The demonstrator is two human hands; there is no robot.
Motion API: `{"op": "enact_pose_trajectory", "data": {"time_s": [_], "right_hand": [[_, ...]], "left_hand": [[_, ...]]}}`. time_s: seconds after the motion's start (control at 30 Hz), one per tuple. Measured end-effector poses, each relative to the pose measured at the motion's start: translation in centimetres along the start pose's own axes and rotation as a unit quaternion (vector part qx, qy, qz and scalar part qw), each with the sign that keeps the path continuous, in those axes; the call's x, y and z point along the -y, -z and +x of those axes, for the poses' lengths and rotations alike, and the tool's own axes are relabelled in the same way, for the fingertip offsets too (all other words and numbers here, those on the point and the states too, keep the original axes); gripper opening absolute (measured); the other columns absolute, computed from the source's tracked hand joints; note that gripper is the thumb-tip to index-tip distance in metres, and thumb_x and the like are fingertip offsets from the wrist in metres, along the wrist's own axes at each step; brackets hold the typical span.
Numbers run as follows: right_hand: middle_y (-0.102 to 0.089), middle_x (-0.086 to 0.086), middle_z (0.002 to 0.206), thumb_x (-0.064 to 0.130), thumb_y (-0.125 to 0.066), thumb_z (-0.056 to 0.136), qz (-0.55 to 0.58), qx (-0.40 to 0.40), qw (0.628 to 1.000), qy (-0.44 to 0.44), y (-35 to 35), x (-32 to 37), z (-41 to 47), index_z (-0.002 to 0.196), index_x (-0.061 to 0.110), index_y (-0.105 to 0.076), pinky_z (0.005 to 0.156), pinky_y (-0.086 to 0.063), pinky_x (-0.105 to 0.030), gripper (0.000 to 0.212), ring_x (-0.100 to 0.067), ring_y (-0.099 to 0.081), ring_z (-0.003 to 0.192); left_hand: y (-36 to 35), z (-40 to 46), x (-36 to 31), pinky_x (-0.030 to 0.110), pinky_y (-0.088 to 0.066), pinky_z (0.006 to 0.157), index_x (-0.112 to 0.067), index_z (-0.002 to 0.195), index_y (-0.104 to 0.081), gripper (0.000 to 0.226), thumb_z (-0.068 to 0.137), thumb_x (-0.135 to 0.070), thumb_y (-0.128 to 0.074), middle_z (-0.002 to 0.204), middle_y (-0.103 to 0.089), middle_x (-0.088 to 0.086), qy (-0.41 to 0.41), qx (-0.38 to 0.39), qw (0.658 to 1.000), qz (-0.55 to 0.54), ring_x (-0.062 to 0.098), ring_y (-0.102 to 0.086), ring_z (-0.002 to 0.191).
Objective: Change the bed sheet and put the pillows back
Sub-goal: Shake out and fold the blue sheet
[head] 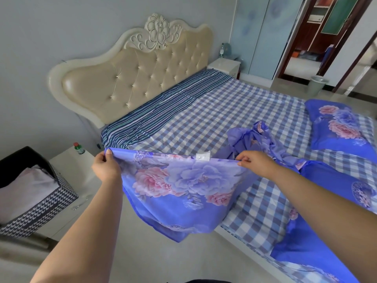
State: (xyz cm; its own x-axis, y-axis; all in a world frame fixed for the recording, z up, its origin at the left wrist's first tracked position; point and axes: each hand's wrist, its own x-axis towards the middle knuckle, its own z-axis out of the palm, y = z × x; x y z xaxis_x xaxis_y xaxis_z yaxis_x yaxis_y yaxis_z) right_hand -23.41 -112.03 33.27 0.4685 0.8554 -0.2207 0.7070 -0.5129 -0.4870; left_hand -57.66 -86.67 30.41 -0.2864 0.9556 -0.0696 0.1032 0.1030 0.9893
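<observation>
My left hand (106,166) pinches one corner of the blue floral sheet (179,186) between thumb and curled fingers. My right hand (254,162) grips the same top hem further along, fingers curled over the edge. Between the two hands the hem is stretched taut and roughly level, with a small white label (203,155) standing up from it near the middle.

The held part of the sheet hangs down in front of me, over the near edge of the bed and above the floor. The rest trails to my right, bunched on the mattress and spread across its near right part.

The bed itself is covered by a blue-and-white checked sheet (234,107) — lying flat. A dark striped cloth (163,111) runs along the head end, against the cream tufted headboard (130,78).

One pillow in matching floral cover (340,125) lies at the far right of the bed, apart from my hands.

To my left stands a white bedside table (67,170) bearing a small green bottle with red cap (79,148) and a patterned storage box (34,193) — folded pale fabric inside. A waste bin (317,84) stands on the floor beyond the bed, near the doorway.
</observation>
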Motion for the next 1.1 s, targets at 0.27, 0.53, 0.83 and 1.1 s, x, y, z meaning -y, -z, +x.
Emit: {"op": "enact_pose_trajectory", "data": {"time_s": [0.27,0.53,0.83,1.1], "right_hand": [[-0.065,-0.010,0.099,0.018,-0.053,0.096,0.034,0.016,0.998,-0.044,0.8,1.5,-0.5,0.100,0.001,-0.068,0.069,-0.040,-0.021,0.024,-0.017,-0.054,0.088],[-0.059,-0.016,0.080,0.018,-0.051,0.088,-0.006,0.014,1.000,-0.007,0.2,12.8,-0.4,0.069,0.006,-0.060,0.067,-0.040,-0.031,0.024,-0.022,-0.050,0.078],[-0.045,0.005,0.062,0.022,-0.051,0.094,0.078,-0.021,0.995,0.050,1.0,11.5,-3.2,0.066,0.020,-0.049,0.059,-0.034,-0.026,0.029,-0.008,-0.040,0.058],[-0.058,0.012,0.083,0.040,-0.063,0.088,0.009,-0.044,0.991,0.127,-2.5,7.4,-3.5,0.091,0.022,-0.059,0.085,-0.046,-0.033,0.018,-0.013,-0.054,0.091]], "left_hand": [[-0.8,0.5,-0.6,0.031,-0.040,0.078,-0.012,0.079,-0.052,0.025,0.099,-0.024,-0.043,0.079,-0.056,0.002,0.069,0.013,0.996,0.055,0.023,-0.051,0.087],[-7.8,-10.1,-5.5,0.034,-0.044,0.080,-0.013,0.117,-0.060,0.026,0.098,-0.019,-0.044,0.102,-0.063,0.010,-0.251,0.344,0.887,0.177,0.029,-0.060,0.091],[-8.4,-13.7,-8.6,0.032,-0.042,0.067,-0.003,0.082,-0.061,0.047,0.098,-0.043,-0.043,0.067,-0.055,0.002,-0.248,0.652,0.669,0.256,0.013,-0.048,0.063],[-5.8,-12.5,-7.0,0.037,-0.040,0.059,0.011,0.079,-0.048,0.052,0.095,-0.038,-0.053,0.061,-0.047,0.015,-0.121,0.662,0.721,0.165,0.023,-0.041,0.059]]}}
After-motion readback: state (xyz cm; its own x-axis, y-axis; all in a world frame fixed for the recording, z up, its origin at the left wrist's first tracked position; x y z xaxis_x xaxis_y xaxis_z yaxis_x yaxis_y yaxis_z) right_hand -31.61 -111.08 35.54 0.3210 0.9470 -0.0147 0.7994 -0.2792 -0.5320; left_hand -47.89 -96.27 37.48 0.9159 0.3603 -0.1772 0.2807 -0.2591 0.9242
